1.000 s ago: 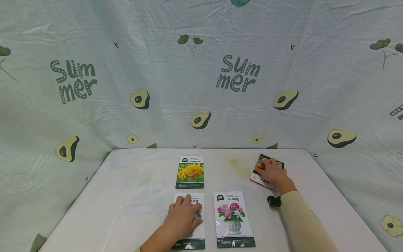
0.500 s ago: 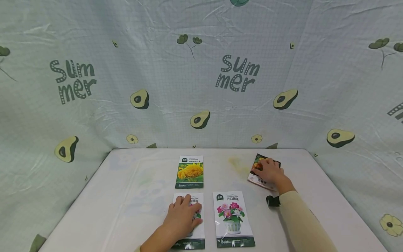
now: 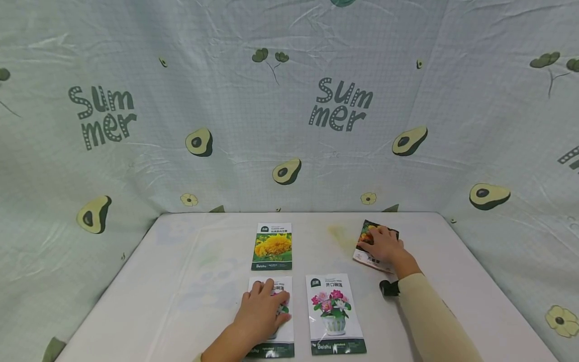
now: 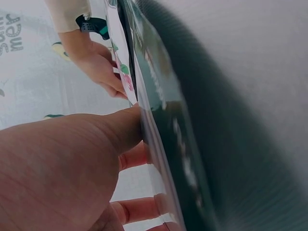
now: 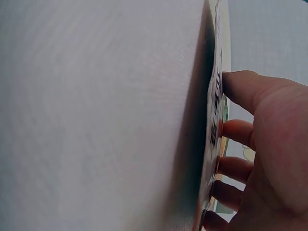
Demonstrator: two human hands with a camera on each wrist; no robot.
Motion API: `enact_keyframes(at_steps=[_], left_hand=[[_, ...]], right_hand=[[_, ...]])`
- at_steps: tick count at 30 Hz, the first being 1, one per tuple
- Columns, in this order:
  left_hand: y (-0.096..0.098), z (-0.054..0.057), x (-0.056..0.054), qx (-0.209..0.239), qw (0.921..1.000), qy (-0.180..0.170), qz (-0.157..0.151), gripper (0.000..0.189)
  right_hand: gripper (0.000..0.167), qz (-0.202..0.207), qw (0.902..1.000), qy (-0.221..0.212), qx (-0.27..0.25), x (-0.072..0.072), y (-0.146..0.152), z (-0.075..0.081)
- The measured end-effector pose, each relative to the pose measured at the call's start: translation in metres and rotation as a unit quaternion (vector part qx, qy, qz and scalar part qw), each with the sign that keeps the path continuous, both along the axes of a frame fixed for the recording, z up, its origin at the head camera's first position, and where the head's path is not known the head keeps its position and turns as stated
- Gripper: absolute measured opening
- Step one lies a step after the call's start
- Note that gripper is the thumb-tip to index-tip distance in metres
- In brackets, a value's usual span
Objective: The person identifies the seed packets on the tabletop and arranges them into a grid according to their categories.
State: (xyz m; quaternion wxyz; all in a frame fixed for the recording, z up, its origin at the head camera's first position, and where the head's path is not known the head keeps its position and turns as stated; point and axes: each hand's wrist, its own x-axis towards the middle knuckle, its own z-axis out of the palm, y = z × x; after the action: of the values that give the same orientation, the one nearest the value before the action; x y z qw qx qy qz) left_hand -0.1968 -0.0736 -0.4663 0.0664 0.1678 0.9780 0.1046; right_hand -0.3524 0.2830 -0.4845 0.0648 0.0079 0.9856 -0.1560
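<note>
My left hand (image 3: 260,311) rests on a white and green flower seed packet (image 3: 279,350) at the front of the table, covering much of its picture. In the left wrist view, the thumb and fingertips press on the packet's (image 4: 161,96) face. Farther back on the right, my right hand (image 3: 388,250) lies over a black and white seed packet (image 3: 367,259) with orange flowers, set at a slant. The right wrist view has the fingertips of that hand (image 5: 284,149) spread along the packet's (image 5: 211,125) printed side, with its edge close over the table.
Another flower seed packet (image 3: 335,317) with a potted plant lies just right of my left hand. Behind it to the left is a yellow-flower packet (image 3: 273,246). A printed curtain (image 3: 235,120) hangs behind the white table (image 3: 190,301). A black device (image 3: 389,288) sits at my right cuff.
My right hand has slid a short way to the left, and the black and white packet has moved with it. The left hand and the other packets stay put.
</note>
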Motion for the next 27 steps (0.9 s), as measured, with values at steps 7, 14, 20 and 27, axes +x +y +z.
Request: enact_keyframes(at_steps=[7,14,20,27], left_hand=[[-0.0005,0.0005,0.0004,0.002,1.0,-0.001,0.001,0.042],[-0.0005,-0.0004,0.0002,0.001,1.0,-0.002,0.0,0.041],[-0.0006,-0.0012,0.0004,0.001,1.0,0.001,0.0,0.041],[-0.0012,-0.0018,0.0006,0.006,0.9999,0.008,-0.003,0.04]], right_hand=[[0.072,0.005,1.0,-0.002,0.002,0.0027,-0.0028,0.0042],[0.069,0.009,0.9999,-0.005,0.004,0.005,-0.0067,0.0083],[0.067,0.013,0.9999,-0.002,0.009,0.0064,-0.0074,0.0101],[0.064,0.013,0.9998,-0.007,0.012,0.0046,-0.0079,0.0081]])
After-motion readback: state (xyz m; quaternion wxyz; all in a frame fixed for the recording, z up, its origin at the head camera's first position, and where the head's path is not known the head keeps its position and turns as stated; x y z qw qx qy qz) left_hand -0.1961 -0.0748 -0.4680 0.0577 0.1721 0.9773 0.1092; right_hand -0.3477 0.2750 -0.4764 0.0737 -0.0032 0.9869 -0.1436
